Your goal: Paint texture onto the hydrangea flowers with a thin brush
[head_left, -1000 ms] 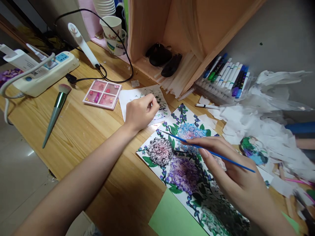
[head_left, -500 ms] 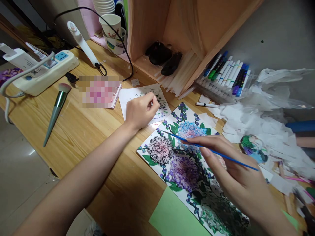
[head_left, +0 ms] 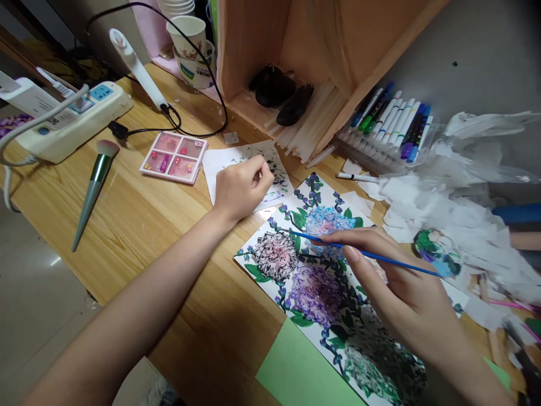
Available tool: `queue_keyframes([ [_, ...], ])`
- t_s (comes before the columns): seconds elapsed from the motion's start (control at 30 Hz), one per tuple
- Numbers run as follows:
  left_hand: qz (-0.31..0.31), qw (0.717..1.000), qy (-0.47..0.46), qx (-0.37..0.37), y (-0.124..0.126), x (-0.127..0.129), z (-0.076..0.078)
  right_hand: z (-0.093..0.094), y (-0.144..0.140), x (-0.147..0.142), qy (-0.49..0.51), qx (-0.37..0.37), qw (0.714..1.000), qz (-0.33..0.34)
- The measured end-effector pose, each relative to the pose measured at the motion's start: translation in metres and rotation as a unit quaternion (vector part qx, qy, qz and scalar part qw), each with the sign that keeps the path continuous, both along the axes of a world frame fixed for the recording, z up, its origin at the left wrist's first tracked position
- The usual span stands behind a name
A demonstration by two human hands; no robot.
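Two hands work over paper: the right hand point(head_left: 406, 293) pinches a blue paintbrush point(head_left: 363, 254), its tip on the flower painting point(head_left: 313, 282) beneath its fingers. Curled into a loose fist, the left hand point(head_left: 243, 189) rests on a paint-smeared scrap sheet point(head_left: 253, 160) just beyond that painting.

Soft even indoor light; wide-angle edge warping; right edge blurred.
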State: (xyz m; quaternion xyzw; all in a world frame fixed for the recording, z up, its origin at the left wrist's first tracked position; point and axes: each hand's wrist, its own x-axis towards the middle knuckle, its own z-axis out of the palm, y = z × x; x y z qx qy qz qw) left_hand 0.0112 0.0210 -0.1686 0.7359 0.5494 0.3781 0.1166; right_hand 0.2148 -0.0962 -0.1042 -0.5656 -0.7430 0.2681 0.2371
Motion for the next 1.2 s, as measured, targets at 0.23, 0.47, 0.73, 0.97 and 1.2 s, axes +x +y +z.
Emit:
queue_keyframes([
  [0.23, 0.0, 1.0, 0.001, 0.002, 0.001, 0.0, -0.001, 0.001, 0.0, 0.0, -0.006, -0.001, 1.0, -0.003],
  [0.47, 0.0, 1.0, -0.004, 0.007, 0.0, 0.0, -0.001, 0.002, 0.0, 0.003, -0.009, 0.003, 1.0, -0.011],
  [0.73, 0.001, 1.0, 0.002, 0.006, 0.001, 0.0, -0.001, -0.002, 0.001, 0.001, -0.006, -0.008, 1.0, -0.009],
  [0.97, -0.008, 1.0, 0.009, -0.001, 0.0, -0.002, 0.001, 0.029, 0.002, 0.02, 0.04, 0.116, 0.987, -0.104],
  [1.2, -0.028, 0.998, 0.042, 0.023, -0.004, -0.004, 0.009, 0.073, -0.017, 0.11, -0.138, 0.069, 0.929, -0.338],
])
